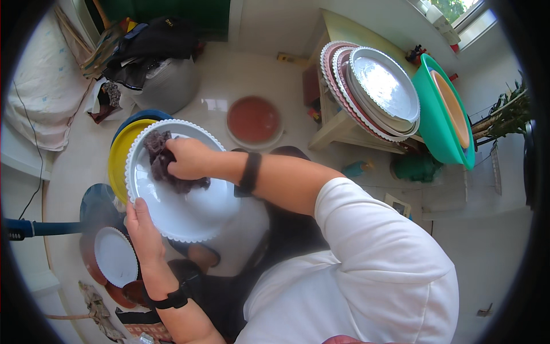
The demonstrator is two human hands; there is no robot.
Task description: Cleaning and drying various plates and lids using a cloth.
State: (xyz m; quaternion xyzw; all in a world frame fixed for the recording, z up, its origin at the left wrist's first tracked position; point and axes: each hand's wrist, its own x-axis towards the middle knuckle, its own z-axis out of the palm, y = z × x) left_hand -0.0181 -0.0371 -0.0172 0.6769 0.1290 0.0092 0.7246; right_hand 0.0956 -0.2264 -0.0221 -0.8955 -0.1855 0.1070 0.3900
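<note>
the white scalloped plate [183, 200] is tilting over the yellow basin [118, 157], the left hand [140, 226] clamping its near rim from below while the right hand [189, 157] is closing on a dark cloth [163, 160] against its upper face.

Stacked plates [382, 92] on a wooden stand [338, 129] (teal basin [436, 117] beside), red lid [254, 120].

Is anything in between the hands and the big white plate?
Only a dark cloth: it lies under the right hand, pressed onto the white plate. The left hand grips the plate's rim directly, with nothing between.
</note>
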